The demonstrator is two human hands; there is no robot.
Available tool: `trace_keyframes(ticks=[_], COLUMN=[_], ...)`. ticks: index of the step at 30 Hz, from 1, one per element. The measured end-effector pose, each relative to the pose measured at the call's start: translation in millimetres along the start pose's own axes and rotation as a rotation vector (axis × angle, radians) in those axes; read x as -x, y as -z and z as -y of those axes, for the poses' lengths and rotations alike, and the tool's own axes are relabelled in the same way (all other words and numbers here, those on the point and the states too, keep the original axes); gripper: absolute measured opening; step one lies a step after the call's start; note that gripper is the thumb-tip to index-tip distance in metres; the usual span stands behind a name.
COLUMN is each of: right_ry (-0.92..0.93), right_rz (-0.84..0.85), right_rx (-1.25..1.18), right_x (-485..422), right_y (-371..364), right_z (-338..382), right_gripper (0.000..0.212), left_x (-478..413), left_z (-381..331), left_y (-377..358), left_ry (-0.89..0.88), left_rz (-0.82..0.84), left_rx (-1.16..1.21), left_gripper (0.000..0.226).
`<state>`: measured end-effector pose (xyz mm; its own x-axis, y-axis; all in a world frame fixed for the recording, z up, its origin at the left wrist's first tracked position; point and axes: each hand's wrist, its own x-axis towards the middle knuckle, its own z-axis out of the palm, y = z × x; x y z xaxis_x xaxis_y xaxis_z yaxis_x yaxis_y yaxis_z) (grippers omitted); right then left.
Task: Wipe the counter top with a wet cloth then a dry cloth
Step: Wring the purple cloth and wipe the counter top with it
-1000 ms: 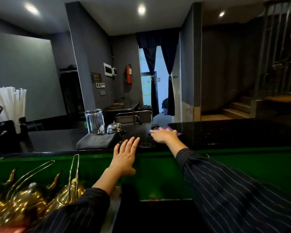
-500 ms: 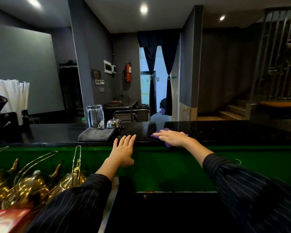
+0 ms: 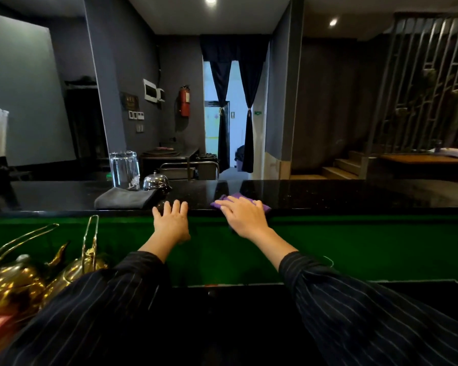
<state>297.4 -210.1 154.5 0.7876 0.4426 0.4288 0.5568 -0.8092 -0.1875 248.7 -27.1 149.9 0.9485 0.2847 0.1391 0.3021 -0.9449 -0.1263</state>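
- Your right hand (image 3: 245,220) lies flat, fingers straight, pressing the purple cloth (image 3: 263,207) onto the black counter top (image 3: 328,196), right of the service bell (image 3: 156,180).
- Your left hand (image 3: 171,221) rests open on the counter's near edge, just in front of the bell.
- A folded grey cloth (image 3: 124,198) lies just left of the bell, and a clear glass (image 3: 124,169) stands behind that cloth.

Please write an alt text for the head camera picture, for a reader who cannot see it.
The right hand presses a purple cloth flat on the near edge of a black counter, while the left hand rests open on the edge beside it. Further left lie a folded dark cloth, a bell and a glass.
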Motion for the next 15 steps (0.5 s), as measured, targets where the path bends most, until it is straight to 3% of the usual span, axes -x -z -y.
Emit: trace_keyframes(ticks=[7,11,13,15], right_ry=[-0.362,-0.535,-0.499,-0.349], right_rz=[-0.119,-0.144,-0.151,-0.165], right_rx=[0.067,0.131,0.154,0.138], right_x=[32.8,29.0,26.3,31.5], right_y=[41.0,43.4,37.2,30.8], right_z=[-144.4,-165.8,-146.9,-128.0], right_gripper=[0.042,0.042,0.04,0.039], left_x=[8.0,11.1,8.3,5.4], left_z=[-31.0,-91.0,-131.3,-169.8], left_y=[18.1,28.0,34.3,42.2], left_ry=[0.09,-0.175,-0.281,-0.337], left_rz=[0.032,-0.032,-0.013,0.0], left_rx=[0.05,0.107,0.152,0.195], left_gripper=[0.099,0.11,0.11,0.106])
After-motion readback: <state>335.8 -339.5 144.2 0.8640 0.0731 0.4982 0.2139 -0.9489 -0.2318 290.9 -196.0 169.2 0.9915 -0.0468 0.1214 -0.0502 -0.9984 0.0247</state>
